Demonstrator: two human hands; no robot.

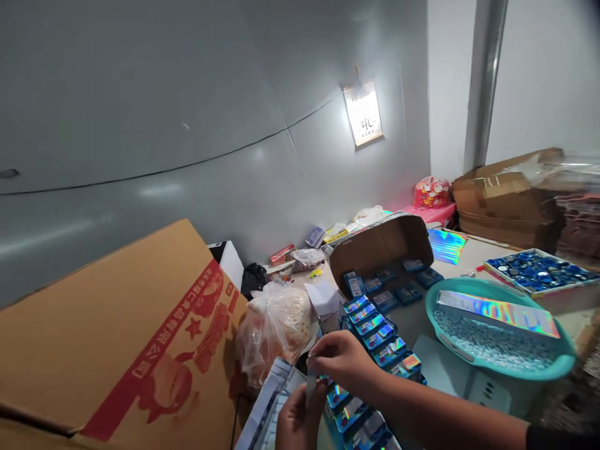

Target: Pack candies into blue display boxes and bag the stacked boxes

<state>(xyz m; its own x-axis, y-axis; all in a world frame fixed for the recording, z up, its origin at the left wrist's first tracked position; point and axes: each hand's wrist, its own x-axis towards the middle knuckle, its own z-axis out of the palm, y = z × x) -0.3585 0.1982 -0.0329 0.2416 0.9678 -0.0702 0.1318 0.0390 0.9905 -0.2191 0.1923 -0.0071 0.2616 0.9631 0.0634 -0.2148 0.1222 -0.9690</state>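
My right hand (344, 361) reaches in from the lower right, its fingers pinched on the top of a small pale strip (311, 381). My left hand (300, 415) rises from the bottom edge and closes around the lower end of the same strip. Both hands hover over rows of small blue holographic boxes (380, 336) lined up on the table. What the strip is I cannot make out.
A large printed cardboard flap (117, 344) fills the left. A clear plastic bag (274, 328) sits beside it. A teal basin (565, 362) with small beads and a holographic sheet (499, 310) stands right. An open brown box (382, 244), a tray of blue pieces (539, 272) and stacked cartons (506, 200) lie behind.
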